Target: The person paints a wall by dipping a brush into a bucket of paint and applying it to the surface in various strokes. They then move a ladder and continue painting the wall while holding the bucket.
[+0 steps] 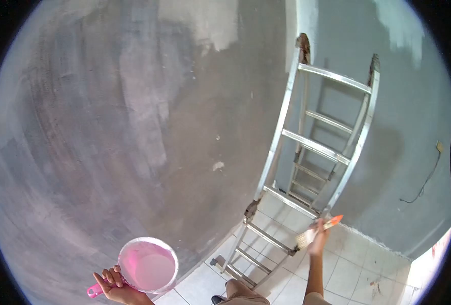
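My left hand (115,285) is closed around the handle of a pink dipper (131,258) at the lower left. Pale paint (155,272) lies inside it, and whitish smears coat the rim. At the lower right, my right hand (317,242) grips a paintbrush (333,221) with an orange handle end. Its light bristles point left and down, overlapping the ladder in this view. An aluminium folding ladder (317,147) stands just beyond my right hand, in the corner of the room.
A grey wall (195,152) with patchy pale strokes rises on the left. The right wall (413,101) is grey too, with a wire (424,185) hanging from an outlet. White tiles (342,274) cover the floor. My knee and a dark shoe (217,299) show at the bottom.
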